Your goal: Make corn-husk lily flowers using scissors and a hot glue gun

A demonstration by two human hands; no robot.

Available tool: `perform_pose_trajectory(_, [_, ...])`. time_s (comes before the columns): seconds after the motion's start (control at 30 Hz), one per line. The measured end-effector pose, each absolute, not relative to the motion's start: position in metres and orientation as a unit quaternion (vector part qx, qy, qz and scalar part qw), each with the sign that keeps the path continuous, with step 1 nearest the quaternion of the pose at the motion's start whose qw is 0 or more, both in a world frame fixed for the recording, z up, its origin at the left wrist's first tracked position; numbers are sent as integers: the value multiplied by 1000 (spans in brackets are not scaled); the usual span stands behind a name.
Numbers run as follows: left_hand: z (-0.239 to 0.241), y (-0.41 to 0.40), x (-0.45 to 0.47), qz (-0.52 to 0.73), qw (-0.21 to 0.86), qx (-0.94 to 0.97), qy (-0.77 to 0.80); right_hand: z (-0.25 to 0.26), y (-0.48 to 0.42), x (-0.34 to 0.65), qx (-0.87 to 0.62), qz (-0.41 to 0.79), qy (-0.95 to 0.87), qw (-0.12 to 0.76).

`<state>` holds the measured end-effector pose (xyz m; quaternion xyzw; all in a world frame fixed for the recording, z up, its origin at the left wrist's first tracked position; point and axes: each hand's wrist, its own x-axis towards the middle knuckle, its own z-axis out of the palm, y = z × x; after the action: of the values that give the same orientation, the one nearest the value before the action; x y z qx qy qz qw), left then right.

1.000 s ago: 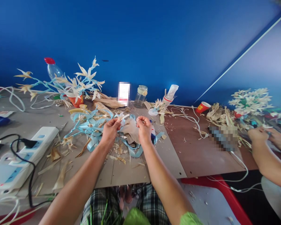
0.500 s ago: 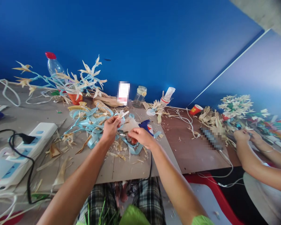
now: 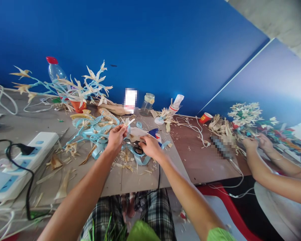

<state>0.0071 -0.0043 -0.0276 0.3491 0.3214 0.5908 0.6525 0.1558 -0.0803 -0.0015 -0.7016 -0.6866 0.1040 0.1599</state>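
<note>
My left hand (image 3: 117, 136) is closed, pinching a small pale husk flower (image 3: 127, 122) between thumb and fingertips, its petals pointing up. Just to its right, my right hand (image 3: 152, 146) has its fingers curled at the dark handles of a pair of scissors (image 3: 136, 148); the blades point left, towards my left hand. Behind the hands lies a whitish husk piece (image 3: 137, 132). A blue glue gun (image 3: 154, 132) is partly hidden behind my right hand. Light-blue ribbon-wrapped stems (image 3: 90, 131) with husk flowers lie left of my left hand.
A white power strip (image 3: 27, 160) stands at the left. An orange cup (image 3: 78, 106) holds a flower branch, near a red-capped bottle (image 3: 56, 71). A glass jar (image 3: 147, 104) is by the wall. Husk scraps (image 3: 126, 163) litter the table. At right, another person's hands (image 3: 257, 143) work.
My right hand's fingers have shifted onto the scissors' handles, which show more plainly. My left hand keeps the husk flower. The whole view has slid slightly left.
</note>
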Motion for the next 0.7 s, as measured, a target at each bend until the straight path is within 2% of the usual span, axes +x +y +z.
perform_pose_trajectory(0.07, [-28,-4,7,590,655,346,322,0,-83,155,-697,78,-700,136])
perform_pose_trajectory(0.2, [-29,-5,7,589,652,349,325,7,-88,151,-669,127,-732,33])
perform_pose_trajectory(0.27, [-29,-5,7,591,648,355,324,8,-89,148,-649,113,-752,-3])
perform_pose_trajectory(0.4, [-26,-7,7,590,643,358,333,7,-90,142,-628,40,-777,-17])
perform_pose_trajectory(0.57, [-25,-8,7,588,641,360,337,12,-90,137,-605,63,-792,-52])
perform_pose_trajectory(0.7, [-28,-6,5,585,641,365,337,17,-87,133,-603,35,-794,-68])
